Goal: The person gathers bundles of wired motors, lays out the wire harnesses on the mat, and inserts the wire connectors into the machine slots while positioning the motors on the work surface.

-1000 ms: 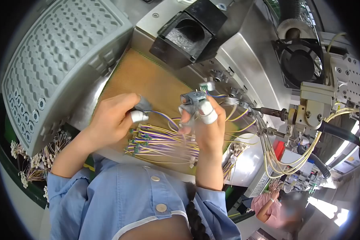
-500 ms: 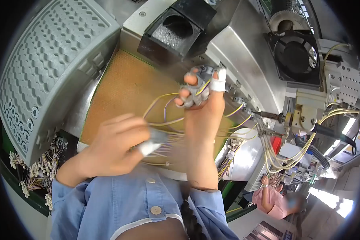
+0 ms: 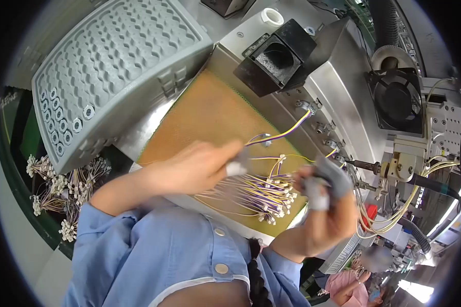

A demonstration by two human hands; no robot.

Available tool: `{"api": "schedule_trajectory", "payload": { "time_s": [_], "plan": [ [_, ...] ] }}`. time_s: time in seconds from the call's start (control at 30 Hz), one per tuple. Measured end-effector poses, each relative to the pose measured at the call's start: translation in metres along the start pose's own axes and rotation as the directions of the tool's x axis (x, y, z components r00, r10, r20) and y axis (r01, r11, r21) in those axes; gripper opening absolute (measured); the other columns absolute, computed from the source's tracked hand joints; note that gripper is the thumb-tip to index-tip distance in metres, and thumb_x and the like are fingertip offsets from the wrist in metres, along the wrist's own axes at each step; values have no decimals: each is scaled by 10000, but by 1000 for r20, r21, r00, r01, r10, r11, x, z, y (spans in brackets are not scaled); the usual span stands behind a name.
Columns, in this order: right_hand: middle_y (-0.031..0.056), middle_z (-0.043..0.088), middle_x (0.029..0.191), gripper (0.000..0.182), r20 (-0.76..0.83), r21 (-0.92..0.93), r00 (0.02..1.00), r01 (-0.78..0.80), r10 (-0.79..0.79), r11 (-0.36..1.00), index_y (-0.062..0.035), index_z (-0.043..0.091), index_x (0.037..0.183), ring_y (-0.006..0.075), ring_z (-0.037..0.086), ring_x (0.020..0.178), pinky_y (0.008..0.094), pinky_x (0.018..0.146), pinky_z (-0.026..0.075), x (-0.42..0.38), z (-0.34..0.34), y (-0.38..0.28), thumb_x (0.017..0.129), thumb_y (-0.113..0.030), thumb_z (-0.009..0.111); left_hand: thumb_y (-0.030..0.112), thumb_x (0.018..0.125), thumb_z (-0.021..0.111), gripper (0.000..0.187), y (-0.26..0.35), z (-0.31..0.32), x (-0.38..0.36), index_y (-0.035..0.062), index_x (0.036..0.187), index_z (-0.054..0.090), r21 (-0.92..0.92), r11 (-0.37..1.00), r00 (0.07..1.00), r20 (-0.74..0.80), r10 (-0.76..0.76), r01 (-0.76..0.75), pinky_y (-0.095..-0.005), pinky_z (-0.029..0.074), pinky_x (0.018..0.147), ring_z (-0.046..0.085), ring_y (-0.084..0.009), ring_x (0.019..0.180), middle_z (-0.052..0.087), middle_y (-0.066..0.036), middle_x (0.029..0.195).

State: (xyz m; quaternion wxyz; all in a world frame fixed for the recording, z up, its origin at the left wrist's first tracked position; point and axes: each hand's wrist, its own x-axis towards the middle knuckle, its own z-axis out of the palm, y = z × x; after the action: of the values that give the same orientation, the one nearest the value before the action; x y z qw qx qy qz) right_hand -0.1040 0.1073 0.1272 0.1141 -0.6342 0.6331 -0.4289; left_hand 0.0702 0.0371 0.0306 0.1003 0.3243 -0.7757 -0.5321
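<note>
Nearest you, under both wrists:

1. Blue sleeves [image 3: 153, 245]: smooth woven cloth with round buttons, covering your forearms to the wrist and leaving the hands bare for fine work.
2. Your right hand [image 3: 325, 204]: raised off the board, fingers curled shut on a small grey part [image 3: 333, 174], probably so its wire end can be handled. White tape wraps one fingertip and grey cots cover others, likely as protection against the thin wires.
3. Your left hand [image 3: 200, 166]: stretched flat across the board, thumb and taped forefinger pinched together on a thin wire lead [image 3: 279, 134], purple and yellow, which runs beyond your fingertips toward the machine.
4. Wire bundle [image 3: 258, 189]: between your two hands, many slim yellow and purple leads with small white plug ends, fanned out flat, probably for picking one at a time.
5. Brown work board [image 3: 210, 115]: matte, finely textured, lying under the bundle.
6. Grey moulded tray [image 3: 112, 66]: beyond your left fingers, dimpled plastic, tilted.
7. Black hopper [image 3: 279, 59]: past your fingertips, square and open-topped, on the steel machine.
8. Soldering tip [image 3: 361, 165]: just beyond your right fingers, a dark metal rod.
</note>
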Motion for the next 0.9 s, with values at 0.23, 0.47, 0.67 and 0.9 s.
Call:
{"api": "schedule_trajectory", "payload": {
  "time_s": [0.23,0.47,0.67,0.9],
  "plan": [
    [213,584,823,290,-71,361,988,157,-140,919,72,522,989,236,588,599,271,511,488,9,1,14,816,-154,571,-19,680,511,258,-47,-16,28,42,930,492,599,778,844,-303,441,-191,-382,406,727,516,-304,869,547,-129,871],
    [69,567,643,167,245,553,932,-360,266,751,49,546,951,93,513,499,192,439,405,-5,29,63,860,-90,531,13,670,567,359,-23,-98,-81,15,1029,565,411,833,582,-801,137,370,-356,455,753,560,-295,872,584,-145,959],
    [70,591,708,170,239,461,954,-274,180,844,54,567,971,82,527,542,186,463,405,-2,36,65,857,-67,535,-47,676,521,352,-75,-124,-181,3,1020,574,638,358,706,-702,-93,682,-402,369,926,439,-378,1086,526,-177,1151],
    [62,608,710,186,385,356,904,-332,186,873,52,584,968,81,545,568,197,498,434,-3,23,64,826,-67,579,27,796,590,502,-95,-113,-189,-13,1262,408,-5,898,486,-840,-242,440,-278,409,852,531,-174,978,549,-118,1109]
  ]
}}
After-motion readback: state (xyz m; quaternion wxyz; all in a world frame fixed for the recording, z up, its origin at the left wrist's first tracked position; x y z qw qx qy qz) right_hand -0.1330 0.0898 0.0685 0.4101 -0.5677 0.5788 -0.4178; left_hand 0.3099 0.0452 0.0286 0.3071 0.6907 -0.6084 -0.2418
